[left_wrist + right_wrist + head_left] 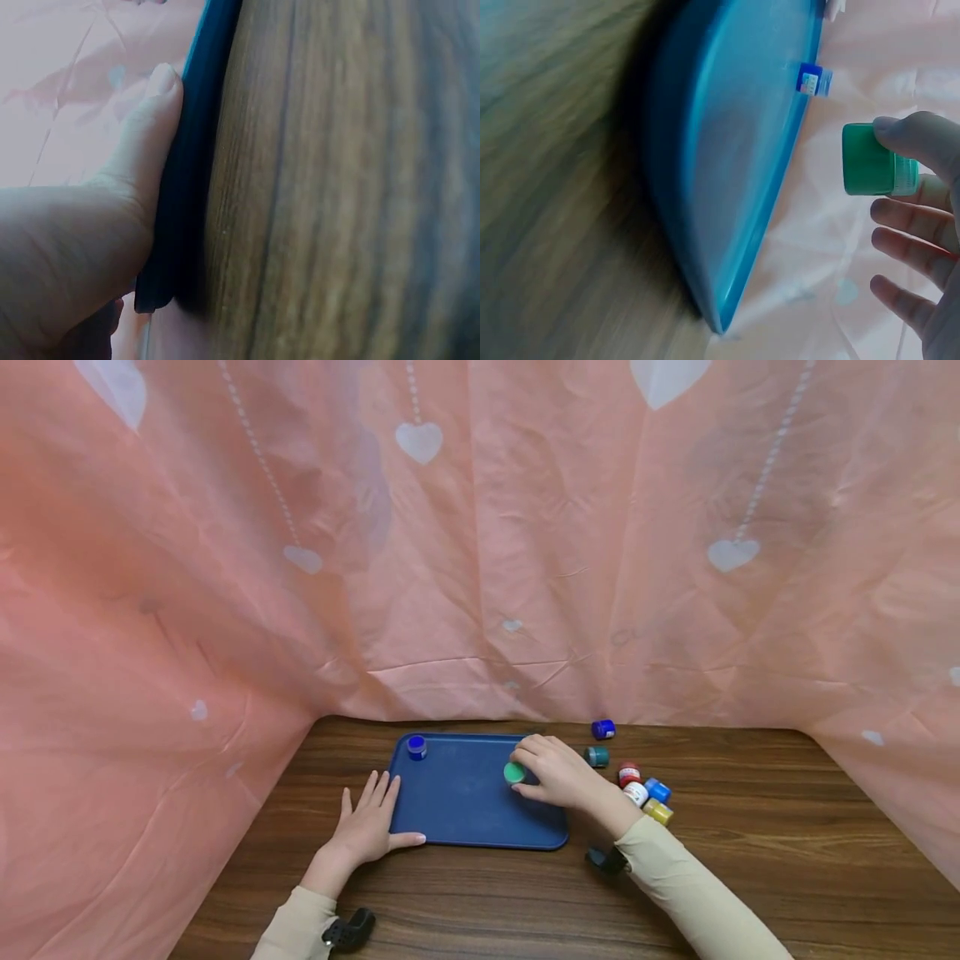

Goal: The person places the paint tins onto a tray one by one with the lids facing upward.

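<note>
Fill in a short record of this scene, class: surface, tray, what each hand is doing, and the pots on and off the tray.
Surface: wooden table, pink cloth behind
Tray: blue tray, flat on the table
Left hand: open, thumb against the tray's near-left edge
Right hand: pinches a green-lidded pot over the tray's right part
On tray: blue-lidded pot, far-left corner
Off tray: six small pots to its right

My head camera looked forward and down from well back, taking in the wooden table [750,860] and blue tray [465,802]. My left wrist camera sat close against the tray's near left edge [187,195]. My right wrist camera, also close, faced left across the same tray [735,172].
</note>
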`<state>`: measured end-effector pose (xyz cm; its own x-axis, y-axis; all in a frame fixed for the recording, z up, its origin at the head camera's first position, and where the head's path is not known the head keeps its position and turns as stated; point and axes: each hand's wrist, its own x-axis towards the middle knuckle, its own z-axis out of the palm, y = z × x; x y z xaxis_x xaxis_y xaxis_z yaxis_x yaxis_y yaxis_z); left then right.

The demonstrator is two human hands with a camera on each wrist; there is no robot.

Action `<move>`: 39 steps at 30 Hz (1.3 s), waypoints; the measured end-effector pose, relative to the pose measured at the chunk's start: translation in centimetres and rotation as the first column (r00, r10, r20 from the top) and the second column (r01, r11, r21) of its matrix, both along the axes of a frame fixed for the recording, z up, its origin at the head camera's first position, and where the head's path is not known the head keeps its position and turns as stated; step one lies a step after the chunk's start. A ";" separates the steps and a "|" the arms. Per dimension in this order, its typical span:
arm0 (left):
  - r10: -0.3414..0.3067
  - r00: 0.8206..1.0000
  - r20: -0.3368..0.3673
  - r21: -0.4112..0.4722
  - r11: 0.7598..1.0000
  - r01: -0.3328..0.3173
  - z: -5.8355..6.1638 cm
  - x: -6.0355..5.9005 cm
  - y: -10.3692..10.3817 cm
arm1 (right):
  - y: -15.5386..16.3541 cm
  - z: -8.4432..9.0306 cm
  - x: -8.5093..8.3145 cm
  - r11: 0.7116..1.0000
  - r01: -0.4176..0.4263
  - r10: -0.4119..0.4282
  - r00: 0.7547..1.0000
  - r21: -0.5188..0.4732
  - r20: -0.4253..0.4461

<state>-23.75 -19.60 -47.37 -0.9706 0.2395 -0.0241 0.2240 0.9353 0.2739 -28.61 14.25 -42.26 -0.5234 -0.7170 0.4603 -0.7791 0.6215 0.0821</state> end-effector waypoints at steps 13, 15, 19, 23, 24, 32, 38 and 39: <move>0.019 1.000 0.024 0.009 1.000 -0.019 -0.5 0.1 -0.5 | -3.4 0.1 -1.7 0.999 -0.029 0.028 0.998 0.021 0.052; 0.024 0.999 0.025 0.015 1.000 -0.024 -0.6 0.2 -0.5 | -4.0 0.1 -1.9 0.999 -0.028 0.026 0.998 0.029 0.059; 0.027 0.999 0.032 0.015 1.000 -0.028 -0.6 0.3 -0.4 | -5.1 -0.1 -2.6 0.999 -0.029 0.026 0.997 0.038 0.070; 0.033 0.999 0.039 0.013 0.999 -0.034 -0.4 0.4 -0.3 | -6.3 -0.2 -3.2 0.998 -0.014 0.010 0.997 0.053 0.082; 0.034 0.999 0.039 0.013 0.999 -0.034 -0.3 0.5 -0.3 | -6.6 -0.2 -3.4 0.998 -0.009 0.004 0.996 0.059 0.087; 0.026 0.998 0.055 0.033 0.999 -0.028 -0.6 0.4 -0.4 | -8.3 -1.0 -4.9 0.995 0.017 -0.029 0.993 0.100 0.114; 0.025 0.998 0.061 0.047 0.999 -0.028 -0.6 0.5 -0.4 | -9.3 -1.3 -5.7 0.988 0.051 -0.074 0.985 0.147 0.158; 0.026 0.998 0.059 0.044 0.999 -0.028 -0.5 0.6 -0.4 | -9.4 -1.4 -5.8 0.986 0.056 -0.081 0.983 0.155 0.162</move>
